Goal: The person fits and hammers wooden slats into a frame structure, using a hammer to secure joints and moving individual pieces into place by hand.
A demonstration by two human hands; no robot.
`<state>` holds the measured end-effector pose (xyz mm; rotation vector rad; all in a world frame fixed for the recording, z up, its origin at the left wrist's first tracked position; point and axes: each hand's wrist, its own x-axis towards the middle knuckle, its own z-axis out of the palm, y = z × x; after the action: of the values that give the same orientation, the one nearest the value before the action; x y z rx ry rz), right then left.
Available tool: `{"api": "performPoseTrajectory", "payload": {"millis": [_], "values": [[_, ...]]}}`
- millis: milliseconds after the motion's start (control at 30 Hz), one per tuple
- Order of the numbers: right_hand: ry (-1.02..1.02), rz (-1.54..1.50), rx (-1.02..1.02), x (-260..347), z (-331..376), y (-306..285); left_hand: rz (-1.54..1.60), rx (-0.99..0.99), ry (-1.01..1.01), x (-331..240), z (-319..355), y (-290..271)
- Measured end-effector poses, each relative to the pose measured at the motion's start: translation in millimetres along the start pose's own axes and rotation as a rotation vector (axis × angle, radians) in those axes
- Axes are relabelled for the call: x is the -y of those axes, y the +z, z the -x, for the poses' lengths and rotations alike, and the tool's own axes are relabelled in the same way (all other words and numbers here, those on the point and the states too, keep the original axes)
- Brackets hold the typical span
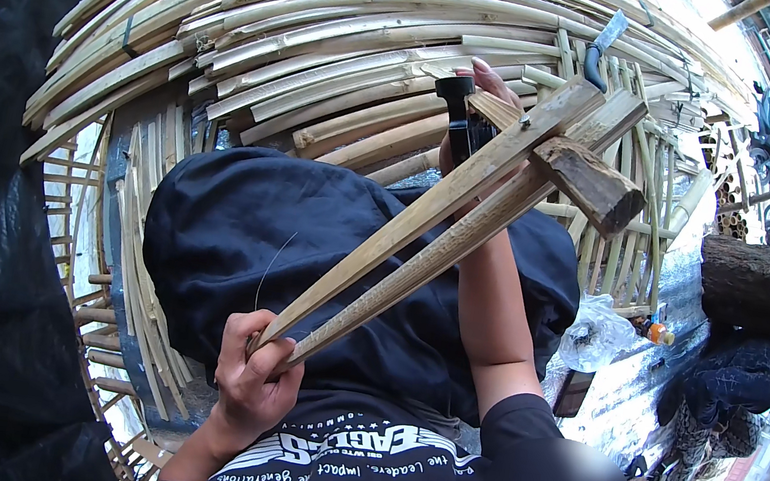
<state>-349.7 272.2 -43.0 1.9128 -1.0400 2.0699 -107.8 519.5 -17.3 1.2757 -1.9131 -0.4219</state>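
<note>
Two long split-wood bars (418,216) slant across my lap, close together at the lower end and spread at the upper end. My left hand (261,371) is closed around that lower end. A short, thick wooden crosspiece (592,187) with rough bark juts out between the bars near the top. Behind the upper end is my right hand (493,83), partly hidden by the wood. It holds a black tool (467,123) with a round, flat end like a hammer head. A dark curved piece with a pale tip (596,63) shows just beyond the bars.
Stacked split bamboo strips (335,44) fill the space ahead, with more thin strips (152,266) at my left. A bamboo lattice (627,187) lies right of the bars. A clear plastic bag (595,337), a small orange object (658,333) and a thick log (763,295) are on the right.
</note>
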Motion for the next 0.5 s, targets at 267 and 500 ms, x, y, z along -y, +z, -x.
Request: {"api": "performPoseTrajectory", "payload": {"millis": [267, 500], "values": [[0.028, 0.066, 0.071, 7.6, -3.8, -2.1, 0.033, -0.041, 0.026, 3.2, -0.3, 3.4], [0.052, 0.045, -0.008, -2.4, 4.0, 2.6, 0.006, -0.024, 0.037, 4.1, -3.6, 2.7]]}}
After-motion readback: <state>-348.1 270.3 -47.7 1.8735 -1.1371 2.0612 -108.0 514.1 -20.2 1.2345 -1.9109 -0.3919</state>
